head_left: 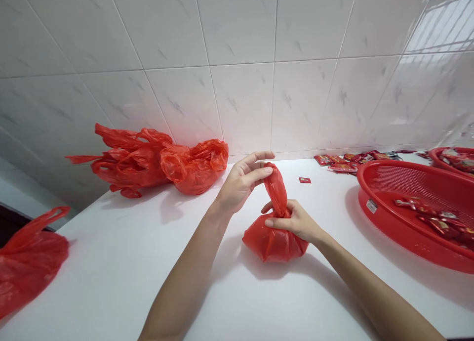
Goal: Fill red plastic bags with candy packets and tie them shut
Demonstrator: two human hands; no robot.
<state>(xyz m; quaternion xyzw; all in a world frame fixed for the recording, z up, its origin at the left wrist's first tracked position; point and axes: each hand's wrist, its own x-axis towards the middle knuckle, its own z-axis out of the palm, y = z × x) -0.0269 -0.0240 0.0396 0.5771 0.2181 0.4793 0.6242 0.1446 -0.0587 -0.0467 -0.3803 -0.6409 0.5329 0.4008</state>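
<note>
A red plastic bag (274,243) sits bulging and tied-looking on the white counter (122,281), its top gathered into a twisted neck (276,190). My left hand (240,181) pinches the upper end of that neck between thumb and fingers. My right hand (292,221) closes around the base of the neck, just above the rounded body of the bag. What the bag contains is hidden by the red plastic.
Two knotted red bags (148,160) lie against the tiled wall (240,99), and another red bag (27,267) lies at the left edge. On the right stand a red basket (407,183) holding foil packets and a second basket (452,158). Packets (342,162) lie along the wall; a small one (304,180) lies apart.
</note>
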